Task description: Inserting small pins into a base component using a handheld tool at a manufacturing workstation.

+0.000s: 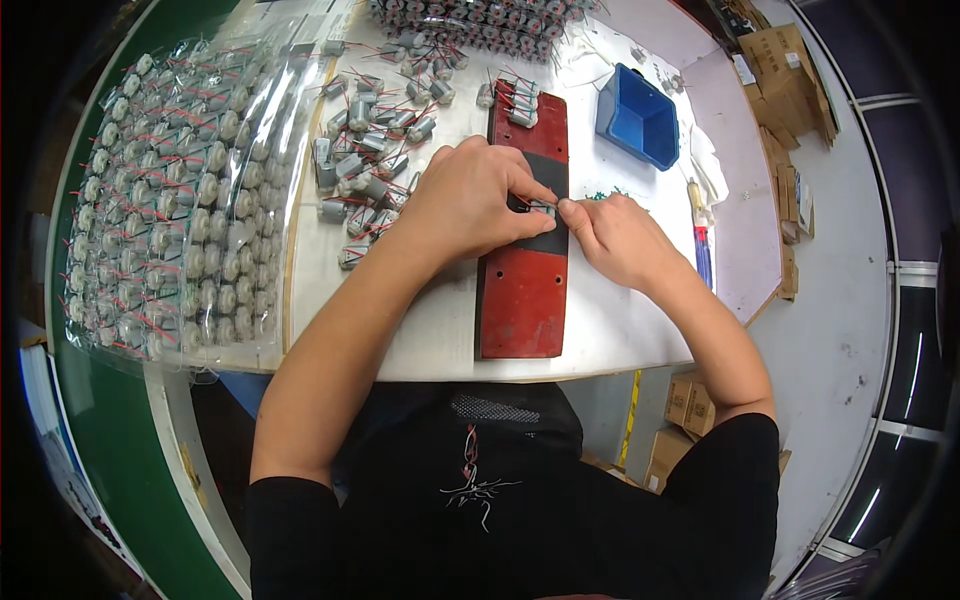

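Small motor (541, 211), to go by the little of it that shows between the fingertips; most of it is covered, so its exact outline cannot be made out. It should handle as a light, stiff piece, hard enough to take a firm pinch, yet its smooth casing may slip or roll under the fingers. If it is like the loose motors (372, 140) off to the left of the grip, the thin red leads would be its fragile part, easily bent or tugged loose. The better hold is probably across the sides of the casing, with the leads left free.

It lies right inside the grip, above the black middle band (545, 243) of a long red block (525, 325); whether it touches the band is hidden. The left hand (470, 195) has thumb and forefinger pinched on it from the left. The right hand (625, 235) comes from the other side, thumb and forefinger drawn together just beside the left fingertips; whether they clasp a lead or only steady the piece, I cannot tell.

Beyond the grip, a few motors (522, 103) sit at the block's far end. Right of the grip and farther off stands a blue bin (612, 110), and clear plastic trays of motors (200, 190) lie well to the left
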{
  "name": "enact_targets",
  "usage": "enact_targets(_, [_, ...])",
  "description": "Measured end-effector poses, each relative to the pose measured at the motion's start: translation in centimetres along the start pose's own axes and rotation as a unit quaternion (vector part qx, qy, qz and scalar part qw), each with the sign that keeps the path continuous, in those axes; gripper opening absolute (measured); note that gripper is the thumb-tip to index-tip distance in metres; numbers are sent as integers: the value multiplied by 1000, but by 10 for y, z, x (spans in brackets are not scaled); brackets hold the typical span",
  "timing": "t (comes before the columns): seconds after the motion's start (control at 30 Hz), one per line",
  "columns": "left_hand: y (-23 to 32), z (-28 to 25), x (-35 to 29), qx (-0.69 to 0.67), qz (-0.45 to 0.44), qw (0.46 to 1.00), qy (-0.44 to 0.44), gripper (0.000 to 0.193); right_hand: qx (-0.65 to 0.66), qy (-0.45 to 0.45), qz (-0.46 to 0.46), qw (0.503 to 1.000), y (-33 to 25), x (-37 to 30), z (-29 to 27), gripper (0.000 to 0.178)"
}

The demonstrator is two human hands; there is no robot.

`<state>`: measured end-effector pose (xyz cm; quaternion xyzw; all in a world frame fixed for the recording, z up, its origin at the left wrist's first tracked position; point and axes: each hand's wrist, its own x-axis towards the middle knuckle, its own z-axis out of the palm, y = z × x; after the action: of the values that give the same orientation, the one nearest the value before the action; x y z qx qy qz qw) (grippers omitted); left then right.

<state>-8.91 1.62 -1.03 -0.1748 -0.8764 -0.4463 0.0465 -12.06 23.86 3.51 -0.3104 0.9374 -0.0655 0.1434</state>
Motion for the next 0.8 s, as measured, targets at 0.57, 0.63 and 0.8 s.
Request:
enact_targets(0.57, [2,0,-2,5,18,1000,-15,27,16,-104,-14,994,2,-1,-10,65])
enact_targets(0.63, [3,-2,0,40,38,998,5,26,9,-90,-13,996,-1,-2,-8,66])
enact_targets(0.8, [3,-6,-2,73,33,997,10,31,0,-81,3,997,0,4,-10,65])
